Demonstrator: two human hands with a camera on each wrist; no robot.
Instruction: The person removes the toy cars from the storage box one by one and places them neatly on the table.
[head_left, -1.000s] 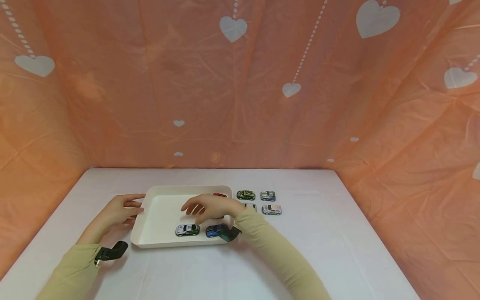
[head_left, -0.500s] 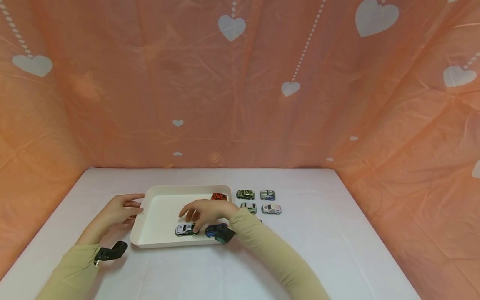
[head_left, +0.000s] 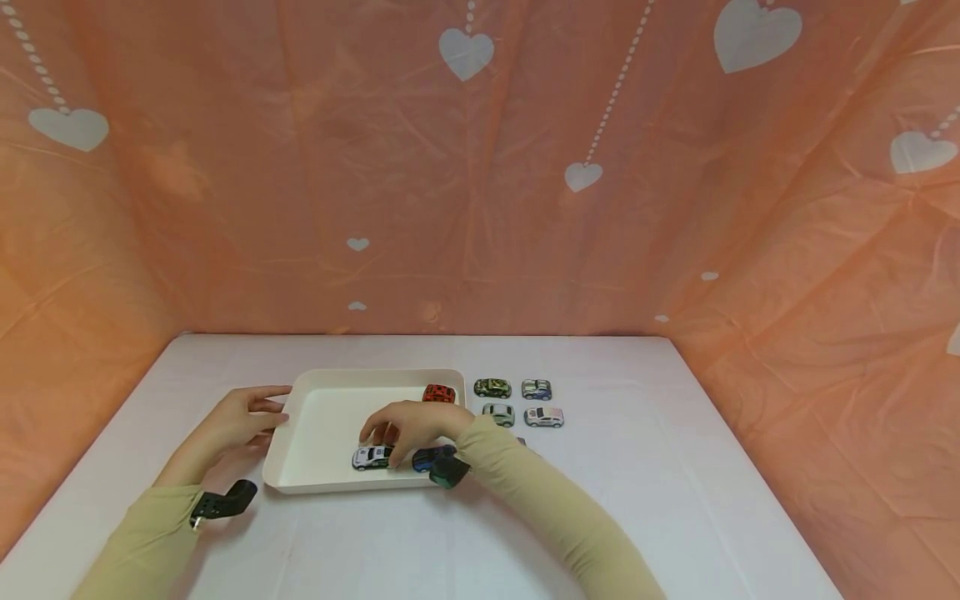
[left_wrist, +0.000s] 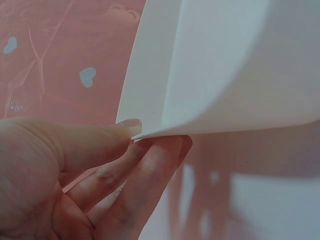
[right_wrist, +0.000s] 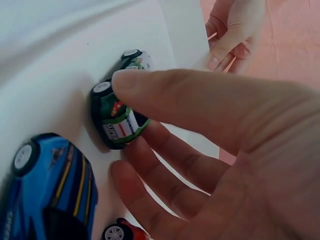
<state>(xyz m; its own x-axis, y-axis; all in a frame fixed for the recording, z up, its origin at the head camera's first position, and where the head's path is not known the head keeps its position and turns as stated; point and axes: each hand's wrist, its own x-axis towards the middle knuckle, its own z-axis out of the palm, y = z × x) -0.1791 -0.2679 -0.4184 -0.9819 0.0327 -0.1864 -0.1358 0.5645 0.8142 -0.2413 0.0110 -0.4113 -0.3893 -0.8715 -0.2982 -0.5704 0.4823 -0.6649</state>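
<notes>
My left hand (head_left: 236, 421) holds the left rim of a white tray (head_left: 318, 442); in the left wrist view its thumb lies on the rim and fingers press from below. Inside the tray, my right hand (head_left: 412, 422) pinches the rear of a white and green toy car (head_left: 367, 457). The right wrist view shows the thumb (right_wrist: 150, 87) on one side of this car and fingers at the other. A blue striped toy car (right_wrist: 60, 187) stands beside it, partly covered by the wrist camera in the head view. A red toy car (head_left: 438, 393) sits in the tray's far right corner.
Right of the tray, a camouflage car (head_left: 492, 387), a white and blue car (head_left: 536, 389), a pale green car (head_left: 498, 414) and a white car (head_left: 543, 417) stand on the white table (head_left: 637, 483). My right sleeve mostly hides another small object. Orange cloth (head_left: 420, 208) surrounds the table.
My right hand has come down from above the tray to the white and green car, and its thumb and fingers have closed round the rear. My left hand has stayed at the rim.
</notes>
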